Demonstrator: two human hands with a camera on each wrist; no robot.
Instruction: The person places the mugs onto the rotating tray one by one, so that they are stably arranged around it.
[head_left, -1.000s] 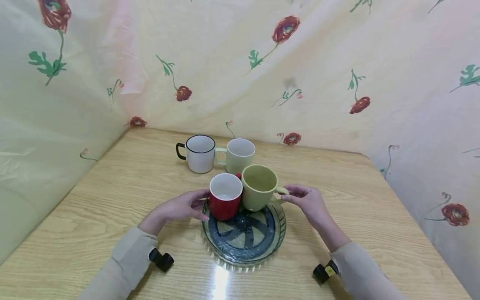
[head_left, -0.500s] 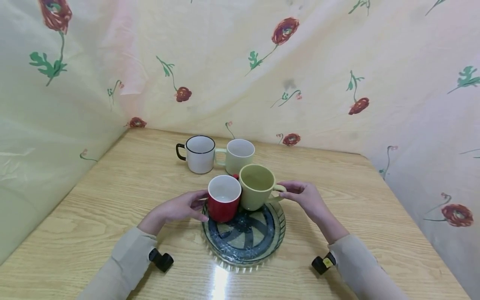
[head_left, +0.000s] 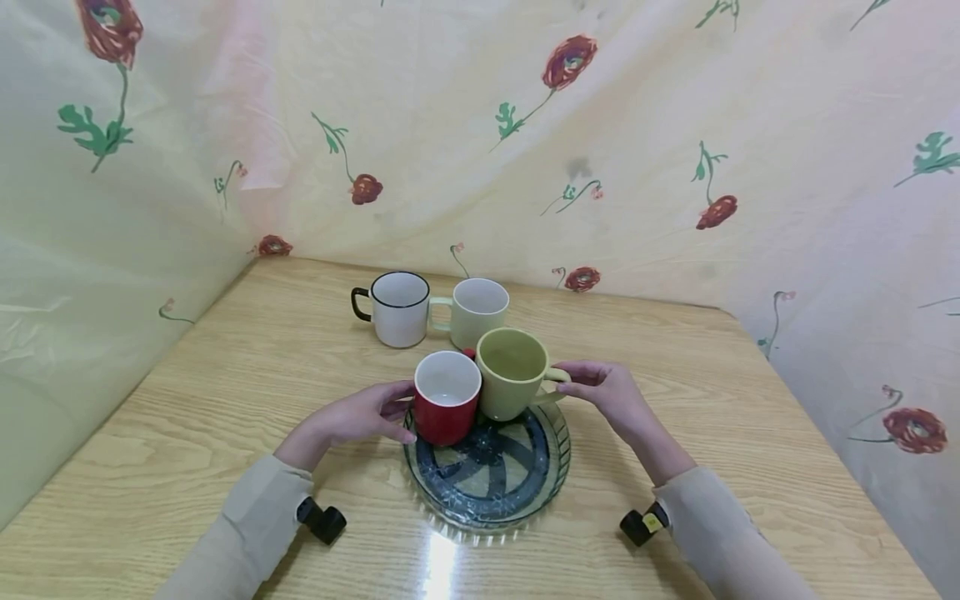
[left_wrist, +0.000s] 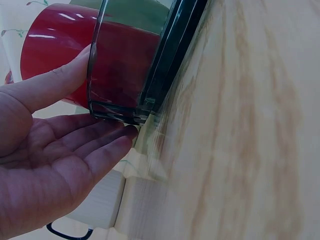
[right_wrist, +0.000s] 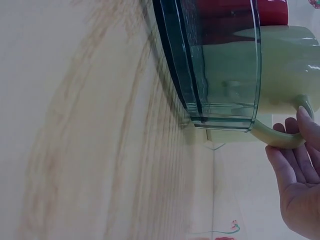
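Observation:
A red mug (head_left: 447,408) with a white inside stands in a glass dish (head_left: 487,521) with a dark blue pattern. Against its right side is a yellow-green mug (head_left: 512,375), also in the dish. My right hand (head_left: 611,396) pinches that mug's handle between thumb and fingers, as the right wrist view shows. My left hand (head_left: 360,412) is at the dish's left side, next to the red mug. In the left wrist view its thumb (left_wrist: 65,75) lies at the glass rim, while the other fingers extend loosely along the dish's outer side.
Behind the dish stand a white enamel mug (head_left: 401,321) with a black rim and handle, and a pale green mug (head_left: 478,312). A flowered cloth (head_left: 450,125) hangs behind the wooden table (head_left: 225,375).
The yellow-green mug, with my right hand on its handle, has shifted slightly left. The red mug has slid a little left and nearer. My left hand has stayed almost still.

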